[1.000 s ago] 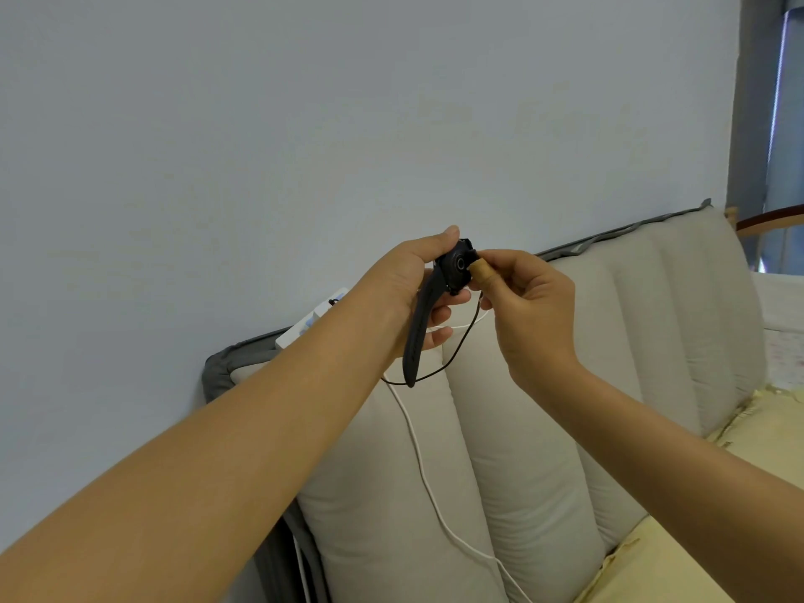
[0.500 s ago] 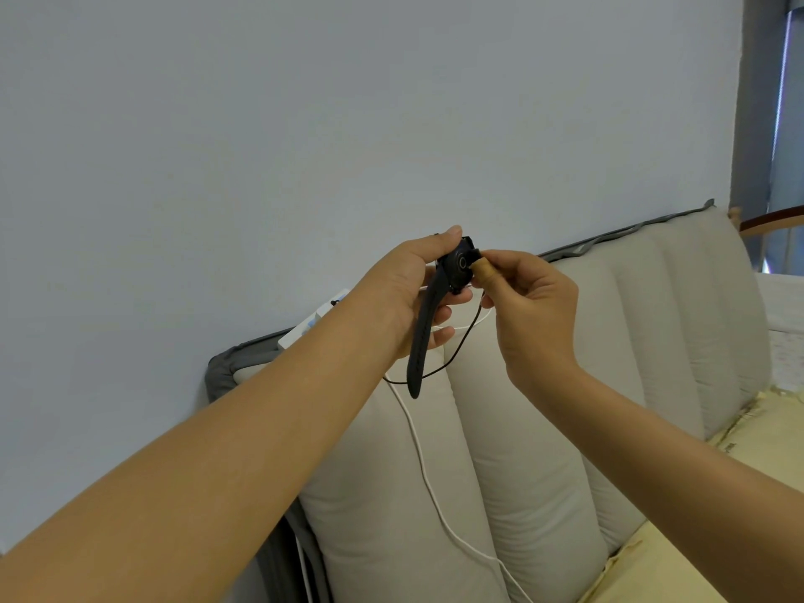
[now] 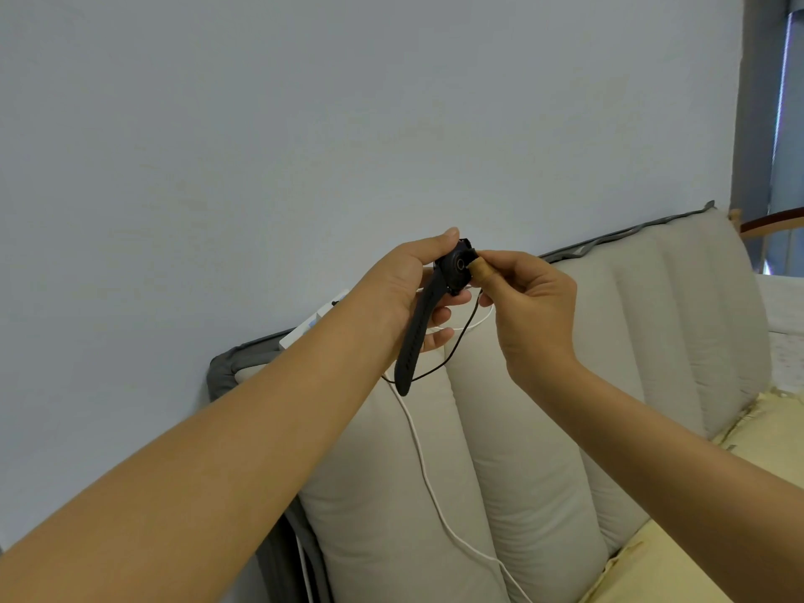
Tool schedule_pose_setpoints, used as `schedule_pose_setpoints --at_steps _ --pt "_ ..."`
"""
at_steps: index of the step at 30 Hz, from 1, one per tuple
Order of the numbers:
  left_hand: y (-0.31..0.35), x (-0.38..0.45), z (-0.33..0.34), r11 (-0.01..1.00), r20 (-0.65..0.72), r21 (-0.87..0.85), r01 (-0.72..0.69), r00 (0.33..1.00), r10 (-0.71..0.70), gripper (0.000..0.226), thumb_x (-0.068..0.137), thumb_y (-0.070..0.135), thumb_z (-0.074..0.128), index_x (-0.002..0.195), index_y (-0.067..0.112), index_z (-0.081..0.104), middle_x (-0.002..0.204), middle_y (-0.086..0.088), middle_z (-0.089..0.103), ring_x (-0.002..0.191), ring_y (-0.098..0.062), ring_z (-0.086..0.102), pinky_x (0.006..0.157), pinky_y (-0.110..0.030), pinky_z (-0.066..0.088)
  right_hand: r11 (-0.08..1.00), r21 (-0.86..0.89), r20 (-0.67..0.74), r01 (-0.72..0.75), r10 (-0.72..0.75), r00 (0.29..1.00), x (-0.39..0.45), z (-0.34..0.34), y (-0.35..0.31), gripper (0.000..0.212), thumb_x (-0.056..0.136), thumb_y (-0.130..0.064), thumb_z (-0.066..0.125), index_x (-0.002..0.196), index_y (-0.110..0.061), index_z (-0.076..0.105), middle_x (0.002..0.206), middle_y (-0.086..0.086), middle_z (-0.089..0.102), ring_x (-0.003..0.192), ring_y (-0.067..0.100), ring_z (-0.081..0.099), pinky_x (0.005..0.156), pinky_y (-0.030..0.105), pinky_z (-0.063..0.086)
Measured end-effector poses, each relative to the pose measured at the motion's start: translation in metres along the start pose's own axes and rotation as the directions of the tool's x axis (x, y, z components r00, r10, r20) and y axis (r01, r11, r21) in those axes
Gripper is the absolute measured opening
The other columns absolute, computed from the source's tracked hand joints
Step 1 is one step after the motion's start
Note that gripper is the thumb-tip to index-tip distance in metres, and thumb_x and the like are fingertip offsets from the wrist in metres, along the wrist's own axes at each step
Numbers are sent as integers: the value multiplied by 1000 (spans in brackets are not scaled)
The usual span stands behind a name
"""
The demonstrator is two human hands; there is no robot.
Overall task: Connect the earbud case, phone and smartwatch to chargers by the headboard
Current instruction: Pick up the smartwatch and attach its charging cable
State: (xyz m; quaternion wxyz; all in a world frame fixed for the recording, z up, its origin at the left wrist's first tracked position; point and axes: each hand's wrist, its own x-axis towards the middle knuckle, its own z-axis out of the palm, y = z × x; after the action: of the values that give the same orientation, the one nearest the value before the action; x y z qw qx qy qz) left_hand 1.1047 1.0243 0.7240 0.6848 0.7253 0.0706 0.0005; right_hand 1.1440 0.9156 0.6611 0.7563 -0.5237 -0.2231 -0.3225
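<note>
The person holds a black smartwatch [image 3: 452, 267] up in front of the wall, above the padded headboard [image 3: 513, 428]. The left hand [image 3: 413, 293] is curled around the watch body, with the thumb on top and the fingers behind and under it. The round back of the watch faces the right hand [image 3: 530, 298]. The watch strap [image 3: 415, 337] hangs down from the body, so the long way of the watch runs up and down, leaning a little to the left at the bottom. The right hand is just to the right of the watch and pinches a small black charger piece [image 3: 472, 256] between the thumb and a finger. That piece touches the top right edge of the watch back, but it is too small to tell if it sits flat on it yet. A thin black cable [image 3: 461, 337] drops from the right hand, loops under the left hand and goes off to the left. A white cable [image 3: 424, 454] runs down the front of the headboard. A white power strip [image 3: 313, 326] peeks out behind the left arm, on top of the headboard. The right hand is the one that looks set to do the next move, a small push to the left, straight onto the watch back, while the left hand keeps the watch steady. No phone or earbud case can be seen here.
</note>
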Motion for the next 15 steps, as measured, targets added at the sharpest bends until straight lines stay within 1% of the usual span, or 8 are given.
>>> schedule_pose_setpoints --at_steps 2,6,10,15 --pt "1 0 -1 1000 1 -4 1 1000 -1 44 76 55 65 78 11 68 79 -7 69 66 -16 53 72 -31 49 1000 -2 9 7 -7 1000 -1 0 0 14 84 -3 65 84 -15 71 73 4 69 58 6 56 59 20 49" --pt "1 0 -1 1000 7 7 7 1000 -7 44 77 55 65 78 11 69 74 -5 69 65 -16 53 74 -32 49 1000 1 -2 12 -12 1000 0 0 -2 16 84 -2 65 82 -17 71 73 3 69 57 4 57 60 19 49" --pt "1 0 1 1000 6 4 -5 1000 5 44 77 54 65 83 11 69 75 -6 68 63 -16 51 73 -32 48 1000 -4 -12 14 -14 1000 0 1 -2 15 85 -2 64 83 -15 71 73 2 68 57 2 56 61 18 49" --pt "0 1 1 1000 22 3 -5 1000 5 43 77 54 65 82 11 69 70 -5 68 63 -16 51 73 -32 48 1000 -14 -32 15 -16 999 0 0 -2 11 84 -2 64 85 -10 71 73 2 68 57 0 57 62 19 50"
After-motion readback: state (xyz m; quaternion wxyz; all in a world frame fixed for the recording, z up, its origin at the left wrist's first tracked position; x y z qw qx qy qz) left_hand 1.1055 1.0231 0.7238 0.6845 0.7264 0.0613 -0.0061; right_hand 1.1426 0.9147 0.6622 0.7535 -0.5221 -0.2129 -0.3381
